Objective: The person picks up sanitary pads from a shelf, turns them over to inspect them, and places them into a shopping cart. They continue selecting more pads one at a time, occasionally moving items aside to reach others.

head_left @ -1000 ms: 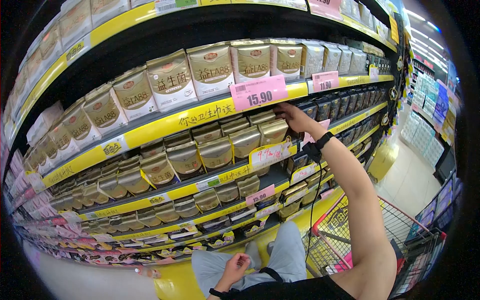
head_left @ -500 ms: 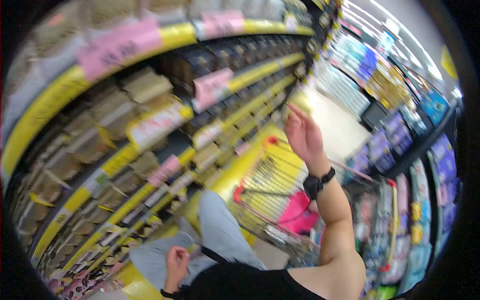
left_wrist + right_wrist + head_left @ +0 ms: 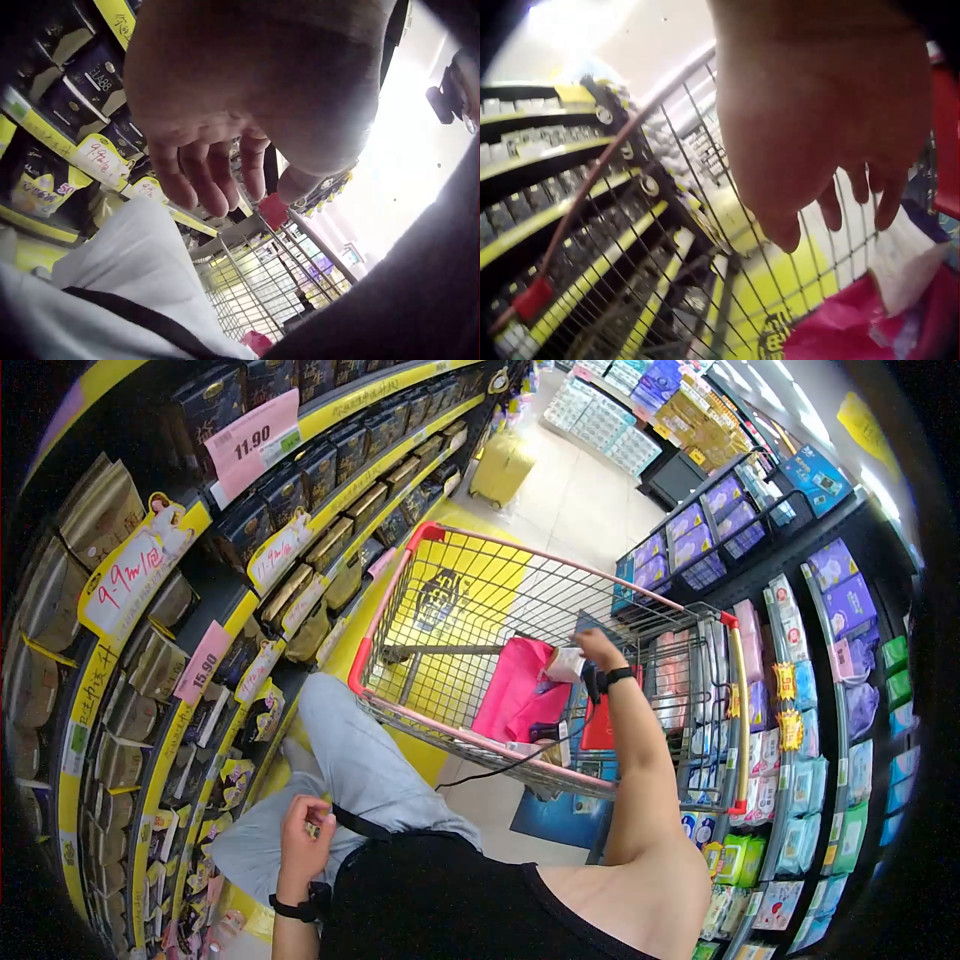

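Observation:
My right hand [image 3: 600,650] reaches down into the shopping cart [image 3: 372,650], over its load. In the right wrist view its fingers [image 3: 887,206] hang loosely down with nothing between them. Their tips come right near a white package [image 3: 906,262], which lies by a bright pink bag [image 3: 508,695]. A red item [image 3: 597,726] sits below my wrist in the head view. My left hand [image 3: 306,832] hovers above my lap, fingers loosely bent and holding nothing. Grey-blue trousers [image 3: 139,255] show under it in the left wrist view.
Shelves of dark packs [image 3: 318,468] and gold packs [image 3: 95,515] with price tags [image 3: 255,442] line the left side. Shelves of purple packs [image 3: 845,605] stand on the right. A yellow suitcase [image 3: 500,468] stands in the aisle beyond the cart. A cable [image 3: 490,772] hangs near the cart.
My right hand has left the gold packs on the shelf and swung right and down into the cart. The view has turned right toward the cart. My left hand has stayed over my lap.

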Motion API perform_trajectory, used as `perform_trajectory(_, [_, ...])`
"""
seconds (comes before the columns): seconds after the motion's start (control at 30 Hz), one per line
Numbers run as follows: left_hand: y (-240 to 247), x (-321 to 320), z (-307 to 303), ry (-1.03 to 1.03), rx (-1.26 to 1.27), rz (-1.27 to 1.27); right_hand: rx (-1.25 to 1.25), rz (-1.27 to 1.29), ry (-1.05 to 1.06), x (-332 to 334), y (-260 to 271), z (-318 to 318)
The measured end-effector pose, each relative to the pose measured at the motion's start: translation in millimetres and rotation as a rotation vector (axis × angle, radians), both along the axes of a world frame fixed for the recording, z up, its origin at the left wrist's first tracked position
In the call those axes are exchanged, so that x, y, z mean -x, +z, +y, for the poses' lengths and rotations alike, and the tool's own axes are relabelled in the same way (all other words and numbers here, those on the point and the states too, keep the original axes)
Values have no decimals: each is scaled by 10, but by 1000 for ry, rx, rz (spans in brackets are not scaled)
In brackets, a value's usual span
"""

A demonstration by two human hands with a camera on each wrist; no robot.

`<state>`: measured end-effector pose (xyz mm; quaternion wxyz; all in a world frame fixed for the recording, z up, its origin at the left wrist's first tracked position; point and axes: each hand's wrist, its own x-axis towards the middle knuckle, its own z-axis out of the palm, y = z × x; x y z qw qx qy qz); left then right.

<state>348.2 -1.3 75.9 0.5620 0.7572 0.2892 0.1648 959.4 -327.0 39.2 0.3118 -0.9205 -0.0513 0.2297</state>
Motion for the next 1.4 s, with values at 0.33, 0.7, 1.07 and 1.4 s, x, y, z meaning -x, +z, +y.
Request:
perform_trajectory(0.33, [-108,84,-145,59,-25,93,486,-202,445,-278,-1135,-612])
perform_trajectory(0.7, [49,-83,-112,-42,-96,130,453,-86,289,-143,-449,24])
perform_trajectory(1.07, [141,23,-60,-1,-161,71,-544,474,1070,1106,1852,1940])
perform_trajectory(1.4, [379,599,11,349,-102,-349,-622,1978,880,3734,1432,3307])
